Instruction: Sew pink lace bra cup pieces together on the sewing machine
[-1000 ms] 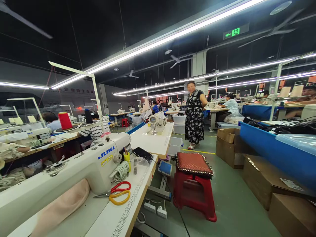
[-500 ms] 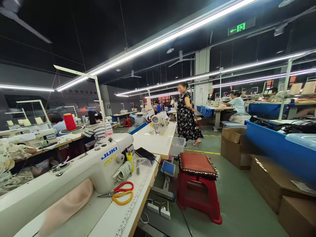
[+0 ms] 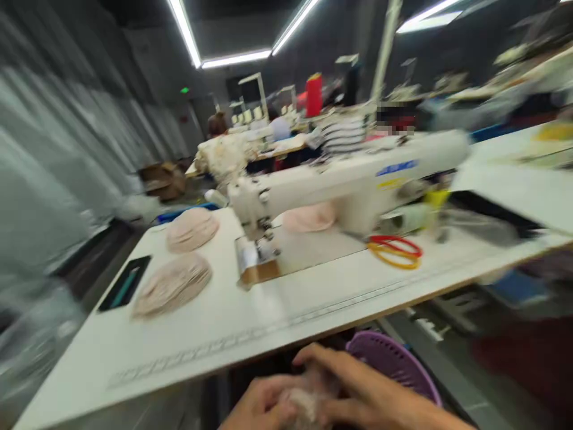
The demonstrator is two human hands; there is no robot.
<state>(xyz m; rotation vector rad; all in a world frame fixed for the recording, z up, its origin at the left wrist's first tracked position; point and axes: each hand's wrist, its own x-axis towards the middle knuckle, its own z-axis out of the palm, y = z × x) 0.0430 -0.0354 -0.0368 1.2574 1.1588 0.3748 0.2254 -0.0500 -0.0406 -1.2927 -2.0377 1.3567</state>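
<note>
Both my hands are low at the bottom edge, below the front of the white sewing table. My left hand and my right hand close together around a small pale pink piece of fabric. The picture is smeared by motion. A white sewing machine stands on the table ahead of my hands, its needle end to the left. Two stacks of pale pink fabric pieces lie to the machine's left, and another pink piece lies behind it.
Red and yellow scissors lie on the table right of the machine. A purple basket sits under the table beside my right hand. A black phone lies near the table's left edge. Other sewing stations and people are further back.
The view has swung left and down, from the aisle and the red stool to the sewing table. My hands have come into view, holding a pink piece.
</note>
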